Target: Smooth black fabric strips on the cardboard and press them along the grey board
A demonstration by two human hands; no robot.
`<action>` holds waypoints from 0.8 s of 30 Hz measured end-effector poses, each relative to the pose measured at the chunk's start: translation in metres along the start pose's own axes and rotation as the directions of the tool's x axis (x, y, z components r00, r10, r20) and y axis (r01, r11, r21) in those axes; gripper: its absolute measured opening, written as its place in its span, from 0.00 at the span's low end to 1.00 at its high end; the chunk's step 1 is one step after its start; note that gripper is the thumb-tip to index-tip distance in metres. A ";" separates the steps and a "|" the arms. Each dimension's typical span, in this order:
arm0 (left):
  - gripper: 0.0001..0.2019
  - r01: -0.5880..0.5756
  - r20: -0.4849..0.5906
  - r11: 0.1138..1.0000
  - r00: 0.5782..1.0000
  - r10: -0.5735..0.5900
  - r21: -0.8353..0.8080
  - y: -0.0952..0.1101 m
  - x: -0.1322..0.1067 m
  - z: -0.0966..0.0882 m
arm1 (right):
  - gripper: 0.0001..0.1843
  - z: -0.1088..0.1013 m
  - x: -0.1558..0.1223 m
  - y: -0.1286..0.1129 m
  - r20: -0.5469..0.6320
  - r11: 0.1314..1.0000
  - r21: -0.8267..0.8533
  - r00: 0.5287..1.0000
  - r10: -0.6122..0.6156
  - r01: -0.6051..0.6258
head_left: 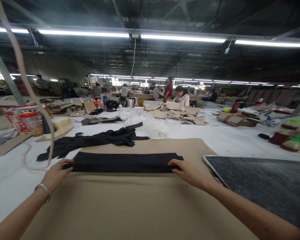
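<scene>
Left hand and right hand each pinch an end of the black fabric stack (layers loose); an uneven pull could skew them across the brown paper.

Left hand and right hand at black fabric stack's ends

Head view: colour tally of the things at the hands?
Black: 2, the folded fabric stack held at its ends by left hand and right hand, and the loose fabric pile behind it
Brown: 1, the paper sheet
Grey: 1, the board
Total: 4
</scene>
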State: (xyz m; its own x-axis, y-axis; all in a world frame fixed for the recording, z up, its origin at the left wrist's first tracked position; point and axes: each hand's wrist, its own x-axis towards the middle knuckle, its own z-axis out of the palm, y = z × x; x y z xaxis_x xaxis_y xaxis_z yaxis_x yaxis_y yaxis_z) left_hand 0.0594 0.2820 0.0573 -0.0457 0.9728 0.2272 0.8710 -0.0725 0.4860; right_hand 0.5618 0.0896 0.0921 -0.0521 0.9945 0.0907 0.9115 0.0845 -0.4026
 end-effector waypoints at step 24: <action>0.28 -0.524 0.201 0.803 0.851 0.485 0.283 0.033 0.021 0.089 | 0.32 0.055 0.074 -0.029 0.035 0.852 -0.371 0.922 -0.385 0.370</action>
State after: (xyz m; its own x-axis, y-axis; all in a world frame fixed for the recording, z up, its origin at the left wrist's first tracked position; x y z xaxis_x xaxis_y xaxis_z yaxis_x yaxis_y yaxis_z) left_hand 0.1303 0.3198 0.0033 0.4814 0.8373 0.2592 0.8620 -0.5058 0.0327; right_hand 0.5089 0.1639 0.0605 -0.4133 0.8869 0.2064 0.9086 0.4167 0.0287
